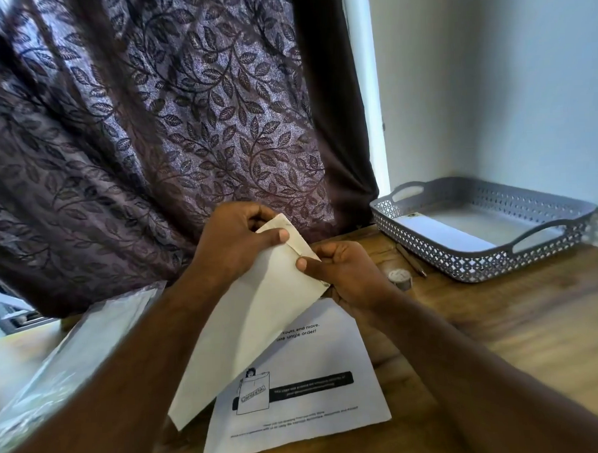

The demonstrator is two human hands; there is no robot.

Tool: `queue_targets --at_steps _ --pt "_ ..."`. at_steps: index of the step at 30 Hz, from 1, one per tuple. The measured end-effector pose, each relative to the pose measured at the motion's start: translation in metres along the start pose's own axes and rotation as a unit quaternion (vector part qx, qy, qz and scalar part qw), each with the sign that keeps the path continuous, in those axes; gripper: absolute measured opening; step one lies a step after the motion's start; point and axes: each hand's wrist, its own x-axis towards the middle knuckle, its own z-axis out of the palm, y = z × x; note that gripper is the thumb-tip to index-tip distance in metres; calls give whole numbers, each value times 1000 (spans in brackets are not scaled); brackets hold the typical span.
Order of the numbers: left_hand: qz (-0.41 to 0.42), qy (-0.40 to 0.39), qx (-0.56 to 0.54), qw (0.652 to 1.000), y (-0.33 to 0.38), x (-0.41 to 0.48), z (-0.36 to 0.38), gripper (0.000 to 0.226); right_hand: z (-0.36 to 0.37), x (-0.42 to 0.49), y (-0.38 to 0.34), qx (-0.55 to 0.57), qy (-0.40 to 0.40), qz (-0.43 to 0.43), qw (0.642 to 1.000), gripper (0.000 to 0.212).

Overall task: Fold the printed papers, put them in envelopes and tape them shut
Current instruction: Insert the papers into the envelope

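A dark purple curtain [156, 123] with a leaf pattern hangs across the back and fills most of the view, with a pale wall [490, 81] to its right. Below them runs a wooden worktop [483, 328]. At its far right corner sits a grey perforated tray [484, 266] with cut-out handles, and a white sheet or envelope [441, 232] lies flat inside it. On the left side of the worktop lies a clear plastic packet [66, 342], blurred at the edge of view. In the middle, a printed paper [308, 397] lies flat on the worktop, showing lines of text and a small drawing. Above it, tilted and partly covering the paper's upper left, is a white envelope [247, 328] held clear of the worktop at its upper end. The left hand [236, 242] grasps the envelope's top corner, thumb pressed on the front. The right hand [344, 275] grips the upper right edge, thumb on the front and fingers curled behind. Just right of that hand, a small roll of tape [400, 278] rests on the worktop, and a pen [410, 259] lies between the roll and the tray.
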Motion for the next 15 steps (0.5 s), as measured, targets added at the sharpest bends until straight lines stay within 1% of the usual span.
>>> queue_targets --at_steps 4,6,8,9,11,12,13,14,15 --pt "4 17 15 1000 4 5 -1 18 -2 -1 -3 37 -19 1 999 25" --pt "1 16 19 1000 4 6 -1 21 -3 0 -3 33 -9 -6 999 24" --pt "-1 10 14 1000 7 6 -1 18 -3 -1 -4 25 12 -18 999 21" --pt "-4 9 -3 1000 9 7 -2 19 -1 -3 -7 40 14 -23 999 26" --pt "-22 15 -78 997 13 10 -9 24 1 -3 -11 104 13 -4 994 59" --pt "-33 16 -126 991 16 15 -13 30 1 -4 -15 133 19 9 991 71" --pt "-48 13 -177 983 18 19 -19 35 0 -4 -17 151 20 16 988 74" --pt "-66 5 -227 972 21 22 -24 40 0 -4 -18 156 17 12 987 69" --pt "-86 -3 -270 959 22 26 -28 41 -1 -4 -17 148 12 -2 989 60"
